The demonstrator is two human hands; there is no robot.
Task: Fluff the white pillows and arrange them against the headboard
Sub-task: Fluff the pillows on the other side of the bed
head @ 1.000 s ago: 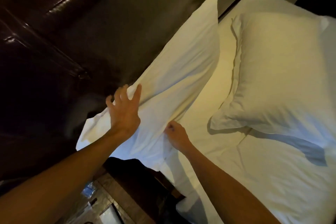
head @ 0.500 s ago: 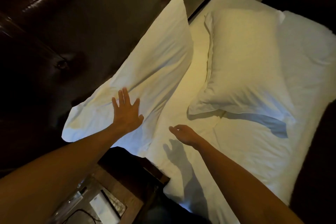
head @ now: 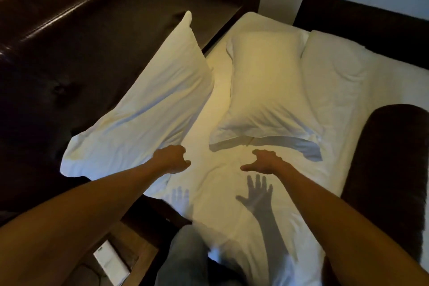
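1. Headboard (head: 76, 58), dark and padded, backed the bed (head: 232, 193).
2. One white pillow (head: 148, 109) leaned tilted against it, just beyond the left hand (head: 171, 160).
3. A second pillow (head: 267, 90) lay flat on the bed, just beyond the right hand (head: 264, 165).
4. Both hands hovered empty, fingers loosely curled, grasping nothing.

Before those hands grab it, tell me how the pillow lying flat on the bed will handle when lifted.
The flat pillow will probably sag and fold: its cover is creased and its near flap lies limp on the sheet. It looks puffy in the middle, so likely light for its bulk. The loose cloth should give both open hands easy purchase.
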